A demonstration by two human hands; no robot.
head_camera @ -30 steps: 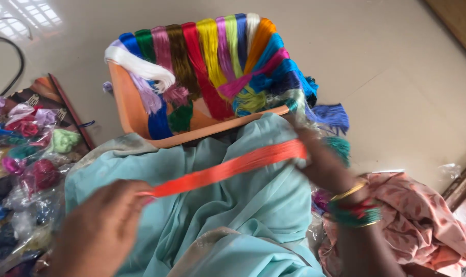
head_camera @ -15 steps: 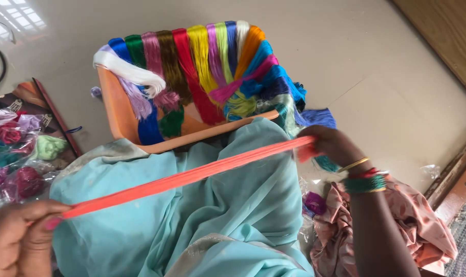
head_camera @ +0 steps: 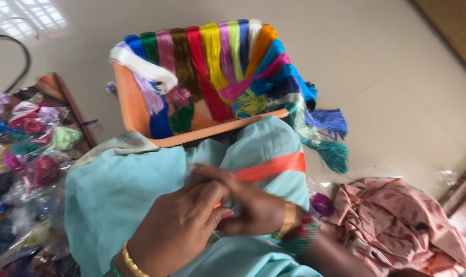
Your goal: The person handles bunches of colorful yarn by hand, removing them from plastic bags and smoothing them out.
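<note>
A pale floor is filling the upper frame behind an orange crate (head_camera: 133,110) draped with coloured threads. At lower centre, the left hand (head_camera: 179,233) and right hand (head_camera: 253,205) are meeting, both pinching an orange thread hank (head_camera: 271,166) lying across the light-blue cloth (head_camera: 120,190).

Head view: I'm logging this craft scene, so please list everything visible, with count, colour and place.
Orange thread band: one, orange, across the pale blue cloth, running into the hands.
Pale blue cloth: one, over the lap, centre.
Orange chair: one, behind the lap.
Thread skeins: many, mixed colours, draped over the chair.
Bagged threads: many, mixed colours, left floor.
Pink cloth: one, crumpled, lower right.
Black cable: one, upper left.
Floor: beige.
Left hand: gold bangle, meeting the right hand.
Right hand: gold bangle, pinching the band.
</note>
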